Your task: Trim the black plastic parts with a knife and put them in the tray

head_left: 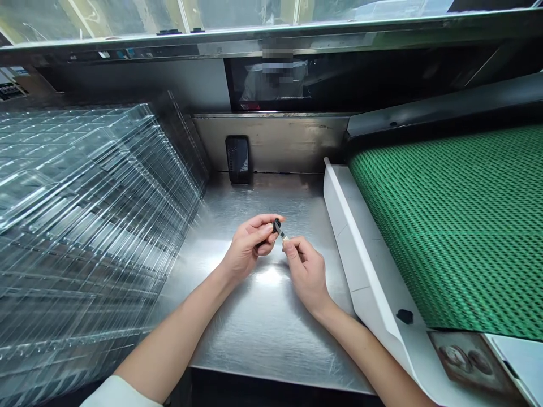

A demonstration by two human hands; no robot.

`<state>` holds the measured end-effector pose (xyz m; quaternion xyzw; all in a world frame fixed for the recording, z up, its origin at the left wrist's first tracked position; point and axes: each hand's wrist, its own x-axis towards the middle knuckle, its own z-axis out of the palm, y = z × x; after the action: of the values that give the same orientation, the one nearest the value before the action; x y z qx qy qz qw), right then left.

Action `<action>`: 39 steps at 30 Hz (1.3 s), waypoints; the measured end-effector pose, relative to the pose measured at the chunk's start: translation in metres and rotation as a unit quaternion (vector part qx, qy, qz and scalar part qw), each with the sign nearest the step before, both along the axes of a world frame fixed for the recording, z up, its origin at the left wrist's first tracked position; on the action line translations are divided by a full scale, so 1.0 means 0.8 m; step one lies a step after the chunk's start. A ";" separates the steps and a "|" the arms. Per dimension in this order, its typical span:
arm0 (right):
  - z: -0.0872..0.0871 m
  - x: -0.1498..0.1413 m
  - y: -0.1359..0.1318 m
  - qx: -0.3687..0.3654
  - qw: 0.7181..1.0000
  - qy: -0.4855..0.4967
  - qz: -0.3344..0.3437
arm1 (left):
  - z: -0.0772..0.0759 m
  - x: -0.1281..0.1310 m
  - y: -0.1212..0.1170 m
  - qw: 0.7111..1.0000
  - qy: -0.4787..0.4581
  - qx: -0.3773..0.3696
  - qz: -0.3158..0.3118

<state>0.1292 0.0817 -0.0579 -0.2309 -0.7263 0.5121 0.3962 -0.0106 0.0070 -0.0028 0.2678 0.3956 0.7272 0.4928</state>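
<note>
Between the fingertips of my left hand (pixel 254 240) is a small black part (pixel 276 225), its exact kind too small to make out. My right hand (pixel 306 268) pinches the pale handle of a small knife (pixel 281 232) with a short metal blade. The blade tip meets the black part or lies just in front of it; I cannot tell which. Both hands are above the middle of the brushed metal table (pixel 250 333).
Tall stacks of clear plastic trays (pixel 97 215) stand on the left. A phone (pixel 238 159) leans against the metal back wall. To the right, a white guard (pixel 360 254) borders a green mesh conveyor belt (pixel 458 226). A black piece (pixel 404 316) lies on the conveyor's edge.
</note>
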 end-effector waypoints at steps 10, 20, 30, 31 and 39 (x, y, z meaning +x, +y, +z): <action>0.003 0.001 -0.001 0.016 1.000 0.008 0.007 | 0.001 0.000 0.001 1.000 -0.005 -0.005 0.003; 0.003 -0.001 -0.002 0.030 0.999 0.005 0.012 | 0.005 0.002 0.000 1.000 -0.022 -0.004 0.008; 0.004 0.000 -0.001 0.000 1.000 0.005 0.003 | 0.003 0.001 0.000 1.000 -0.019 -0.003 0.003; 0.004 0.000 -0.001 0.001 1.000 0.004 0.005 | 0.003 0.001 0.000 1.000 -0.017 -0.002 0.003; 0.005 -0.001 -0.001 -0.022 1.000 0.005 0.000 | 0.004 -0.002 0.001 0.999 -0.032 0.001 -0.008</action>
<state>0.1283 0.0811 -0.0541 -0.2371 -0.7131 0.5289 0.3944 -0.0118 0.0076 0.0002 0.2482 0.3771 0.7315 0.5110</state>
